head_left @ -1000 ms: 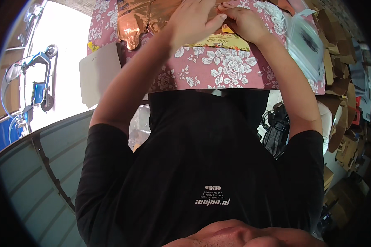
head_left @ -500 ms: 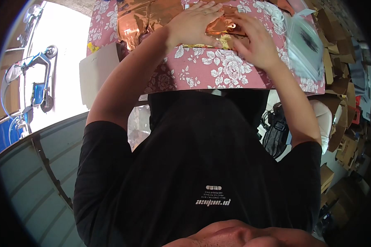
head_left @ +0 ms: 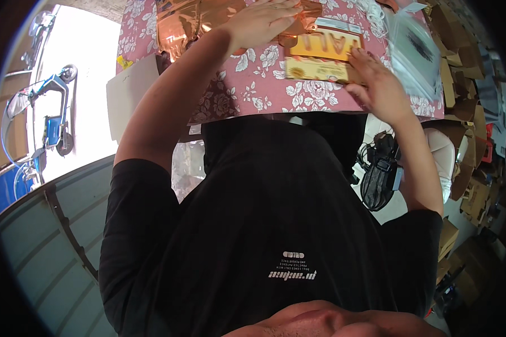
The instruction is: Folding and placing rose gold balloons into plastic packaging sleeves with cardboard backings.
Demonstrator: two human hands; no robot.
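My left hand (head_left: 264,23) lies with its fingers stretched out over shiny copper-coloured foil (head_left: 185,25) at the table's far side. Nothing shows in its grasp. To its right, my right hand (head_left: 382,90) grips the right edge of a flat yellow printed card packet (head_left: 317,72), fingers over the edge and thumb beside its near corner. Pictures of copper balloon letters cover the packet's front, which is slightly blurred. Part of the foil meets the packet's far left corner; what lies under my left palm is hidden.
A pink flowered cloth (head_left: 253,92) covers the table. Clear plastic bags (head_left: 413,56) lie at its right, beside white string (head_left: 374,17). A pale board (head_left: 130,95) juts from the left edge. Cardboard boxes (head_left: 461,67) crowd the right side; a blue scooter (head_left: 53,123) stands at left.
The packet, earlier mostly under my hands and foil, has moved right and toward me and is uncovered. My right hand moved with it; my left hand shifted slightly away.
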